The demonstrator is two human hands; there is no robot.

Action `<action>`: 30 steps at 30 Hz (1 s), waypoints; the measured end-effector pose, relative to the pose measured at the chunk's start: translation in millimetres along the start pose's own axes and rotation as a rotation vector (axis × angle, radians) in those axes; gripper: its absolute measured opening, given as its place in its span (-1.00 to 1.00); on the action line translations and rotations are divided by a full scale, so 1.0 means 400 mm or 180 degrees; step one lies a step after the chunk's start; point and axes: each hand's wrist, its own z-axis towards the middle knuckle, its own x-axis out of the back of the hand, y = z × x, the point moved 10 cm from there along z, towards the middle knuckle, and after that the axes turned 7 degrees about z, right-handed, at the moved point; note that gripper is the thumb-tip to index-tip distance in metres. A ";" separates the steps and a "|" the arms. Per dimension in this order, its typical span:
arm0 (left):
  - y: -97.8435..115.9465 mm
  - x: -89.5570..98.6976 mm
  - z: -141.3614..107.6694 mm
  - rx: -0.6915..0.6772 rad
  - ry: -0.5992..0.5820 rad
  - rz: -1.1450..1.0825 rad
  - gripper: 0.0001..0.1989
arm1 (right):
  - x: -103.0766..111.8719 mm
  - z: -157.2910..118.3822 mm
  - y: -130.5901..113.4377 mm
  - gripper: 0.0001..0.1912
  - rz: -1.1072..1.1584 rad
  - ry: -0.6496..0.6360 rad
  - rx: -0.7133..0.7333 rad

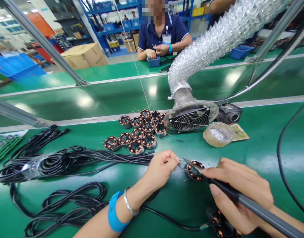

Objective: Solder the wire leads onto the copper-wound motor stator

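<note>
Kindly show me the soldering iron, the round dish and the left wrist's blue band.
Soldering iron (248, 202): head view, its grey handle.
Round dish (212, 141): head view, its outer wall.
Blue band (114, 212): head view, its outer face.

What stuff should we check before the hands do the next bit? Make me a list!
1. Right hand gripping the soldering iron: ok.
2. Left hand pinching a thin wire: ok.
3. Iron tip kept off the left fingertips: ok, but the gap is small.
4. Iron hot: cannot tell.
5. Fan spinning: cannot tell.
6. Black cables tidy: not ok, loops sprawl beside the left arm.
</note>
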 end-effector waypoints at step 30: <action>0.057 -0.034 -0.070 -0.0484 -0.0658 0.0678 -0.73 | -0.040 -0.022 0.086 -0.71 -0.0105 0.0038 -0.0090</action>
